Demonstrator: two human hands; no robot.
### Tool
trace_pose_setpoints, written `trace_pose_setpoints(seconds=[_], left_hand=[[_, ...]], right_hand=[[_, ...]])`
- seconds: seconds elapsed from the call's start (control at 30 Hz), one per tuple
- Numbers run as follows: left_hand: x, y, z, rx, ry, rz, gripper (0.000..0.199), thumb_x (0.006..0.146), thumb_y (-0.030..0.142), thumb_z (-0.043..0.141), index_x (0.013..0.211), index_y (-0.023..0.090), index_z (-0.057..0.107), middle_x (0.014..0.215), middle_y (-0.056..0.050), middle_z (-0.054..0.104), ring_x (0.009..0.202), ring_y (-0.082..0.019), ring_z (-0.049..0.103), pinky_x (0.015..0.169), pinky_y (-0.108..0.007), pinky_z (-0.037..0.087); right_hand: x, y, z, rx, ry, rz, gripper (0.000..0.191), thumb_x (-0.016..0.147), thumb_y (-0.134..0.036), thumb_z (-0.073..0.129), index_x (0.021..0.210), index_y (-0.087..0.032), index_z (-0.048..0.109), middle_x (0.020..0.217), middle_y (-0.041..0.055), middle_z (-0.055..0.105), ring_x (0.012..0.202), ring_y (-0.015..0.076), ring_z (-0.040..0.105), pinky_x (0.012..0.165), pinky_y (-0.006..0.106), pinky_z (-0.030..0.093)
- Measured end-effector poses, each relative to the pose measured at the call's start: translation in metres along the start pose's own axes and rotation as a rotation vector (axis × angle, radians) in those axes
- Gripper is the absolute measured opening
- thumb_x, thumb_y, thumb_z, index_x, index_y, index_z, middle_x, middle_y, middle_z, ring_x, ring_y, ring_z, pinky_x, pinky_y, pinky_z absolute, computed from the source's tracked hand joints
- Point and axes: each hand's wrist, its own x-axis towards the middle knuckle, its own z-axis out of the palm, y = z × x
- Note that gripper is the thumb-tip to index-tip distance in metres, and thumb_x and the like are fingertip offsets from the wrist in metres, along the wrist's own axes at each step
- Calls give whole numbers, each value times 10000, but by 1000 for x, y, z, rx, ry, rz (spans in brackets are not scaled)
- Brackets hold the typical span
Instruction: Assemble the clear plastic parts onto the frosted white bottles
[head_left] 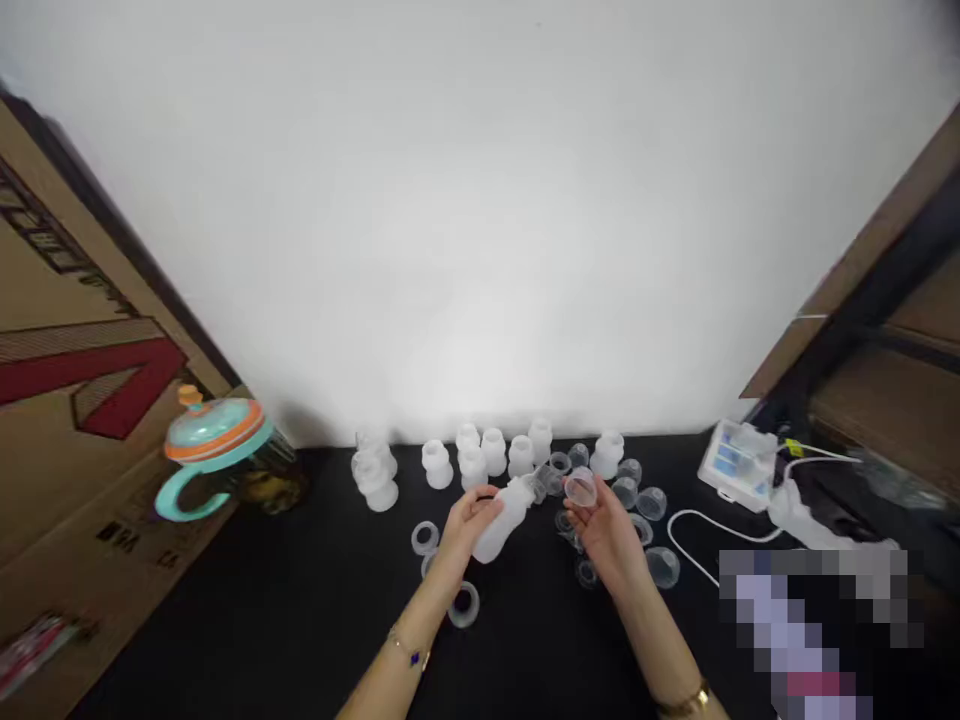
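Frosted plastic bottle (508, 520) clenched in your left grip (469, 525), clear cup (580, 488) pinched in your right grip (606, 530): a fumble could scatter nearby clear rings (424, 538).

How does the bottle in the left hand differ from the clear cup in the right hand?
The frosted plastic bottle is milky, the clear plastic cup transparent. The bottle is tall and narrow-necked, the cup smaller and shallow. The left hand grips the bottle tilted; the right hand holds the cup at its fingertips. Both look round and plastic.
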Motion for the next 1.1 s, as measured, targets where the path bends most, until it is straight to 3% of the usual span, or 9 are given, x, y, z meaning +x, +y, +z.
trace_pose_setpoints(seconds=[0.27, 0.47, 0.77, 0.93, 1.1], left_hand=[[-11, 12, 6, -9, -87, -18, 560, 615, 505, 909, 986, 155, 681, 820, -59, 747, 756, -215, 696, 682, -275, 491], [-20, 21, 10, -48, -65, -90, 547, 682, 529, 860, 1034, 152, 677, 870, -65, 745, 776, -218, 706, 668, -270, 494], [-22, 24, 10, -151, -100, -137, 589, 737, 554, 813, 1117, 119, 696, 991, -119, 750, 847, -257, 718, 679, -286, 497], [-22, 24, 9, -182, -76, -135, 559, 735, 529, 829, 1104, 122, 725, 988, -106, 750, 894, -230, 691, 683, -248, 466], [-21, 22, 12, -208, -63, -151, 533, 694, 476, 876, 1070, 132, 720, 930, -81, 751, 766, -163, 661, 641, -220, 446]], right_hand=[[-6, 1, 1, -80, -17, -97, 419, 681, -362, 909, 1055, -264, 746, 1103, 13, 771, 981, 219, 725, 790, 300, 610], [-7, 2, -1, -138, 3, -134, 519, 658, -352, 925, 1133, -288, 728, 1144, 18, 748, 1130, 259, 670, 819, 328, 596], [-9, 2, 1, -247, -76, -45, 395, 716, -470, 862, 1028, -243, 779, 1066, 59, 762, 918, 228, 685, 665, 285, 539], [-15, 5, 7, -434, -137, -83, 471, 684, -459, 879, 1081, -227, 781, 1114, 78, 752, 1005, 272, 665, 696, 312, 524], [-15, 13, 7, -563, -220, -72, 505, 685, -473, 883, 1108, -225, 764, 1044, 82, 764, 949, 272, 670, 672, 316, 495]])
